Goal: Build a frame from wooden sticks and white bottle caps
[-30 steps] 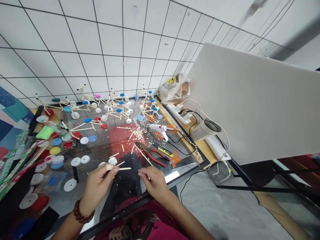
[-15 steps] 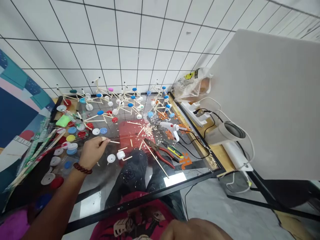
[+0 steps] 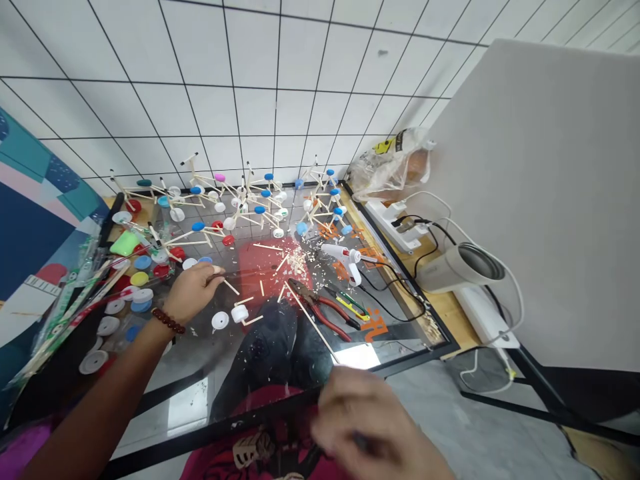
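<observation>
My left hand [image 3: 193, 291], with a beaded bracelet on the wrist, is closed in a pinch on a short wooden stick [image 3: 231, 287] over the glass tabletop. White bottle caps [image 3: 220, 321] and several loose sticks [image 3: 244, 301] lie just to its right. My right hand [image 3: 373, 427] is raised at the front edge, its fingers curled and smeared by motion; a dark patch shows among them, but I cannot make out whether it is an object. Ahead of it are pliers [image 3: 325, 310], a yellow-green utility knife [image 3: 353, 307] and a long stick [image 3: 313, 323].
Stick-and-cap figures [image 3: 260, 200] stand along the tiled wall. A white glue gun [image 3: 343, 255] lies beside wood crumbs [image 3: 297, 261] on a red patch. Coloured caps [image 3: 141, 279] and packaged sticks [image 3: 65, 313] fill the left side. Cables run to a power strip [image 3: 397, 227] at right.
My right hand has risen from the bottom edge into view above the table's front edge. My left hand has shifted slightly up and right, and the stick's free end now points more downward.
</observation>
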Motion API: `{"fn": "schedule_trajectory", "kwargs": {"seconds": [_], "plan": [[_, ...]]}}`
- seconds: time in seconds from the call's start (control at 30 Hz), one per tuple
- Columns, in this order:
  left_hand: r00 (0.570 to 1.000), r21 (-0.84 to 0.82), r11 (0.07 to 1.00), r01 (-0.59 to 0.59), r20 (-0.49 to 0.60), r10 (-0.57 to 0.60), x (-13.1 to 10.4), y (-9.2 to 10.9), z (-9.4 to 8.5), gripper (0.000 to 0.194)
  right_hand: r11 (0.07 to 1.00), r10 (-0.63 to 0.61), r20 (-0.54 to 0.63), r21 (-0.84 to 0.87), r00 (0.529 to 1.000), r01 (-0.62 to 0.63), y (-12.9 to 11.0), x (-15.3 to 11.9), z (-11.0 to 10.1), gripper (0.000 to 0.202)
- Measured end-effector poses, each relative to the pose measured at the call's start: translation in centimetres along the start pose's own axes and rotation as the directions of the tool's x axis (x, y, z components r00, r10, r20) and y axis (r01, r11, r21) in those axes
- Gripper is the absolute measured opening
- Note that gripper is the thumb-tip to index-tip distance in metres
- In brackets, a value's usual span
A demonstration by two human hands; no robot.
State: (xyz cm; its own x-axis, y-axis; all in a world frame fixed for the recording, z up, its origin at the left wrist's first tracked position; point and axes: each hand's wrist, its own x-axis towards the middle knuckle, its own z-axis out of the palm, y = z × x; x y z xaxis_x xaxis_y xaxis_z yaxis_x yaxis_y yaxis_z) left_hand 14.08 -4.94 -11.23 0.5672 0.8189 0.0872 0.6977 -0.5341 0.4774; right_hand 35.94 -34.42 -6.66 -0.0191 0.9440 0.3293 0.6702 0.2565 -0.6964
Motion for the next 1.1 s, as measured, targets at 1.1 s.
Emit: {"fn": "schedule_trajectory", "kwargs": {"seconds": [1.1], "plan": [[0.979,0.046,0.996,-0.072,0.194,0.062,7.9,9.7,5.8,0.014,0.853,0.138,-0.264,-0.459,0.955,-0.25,9.7,0.8,2.3,0.013]]}}
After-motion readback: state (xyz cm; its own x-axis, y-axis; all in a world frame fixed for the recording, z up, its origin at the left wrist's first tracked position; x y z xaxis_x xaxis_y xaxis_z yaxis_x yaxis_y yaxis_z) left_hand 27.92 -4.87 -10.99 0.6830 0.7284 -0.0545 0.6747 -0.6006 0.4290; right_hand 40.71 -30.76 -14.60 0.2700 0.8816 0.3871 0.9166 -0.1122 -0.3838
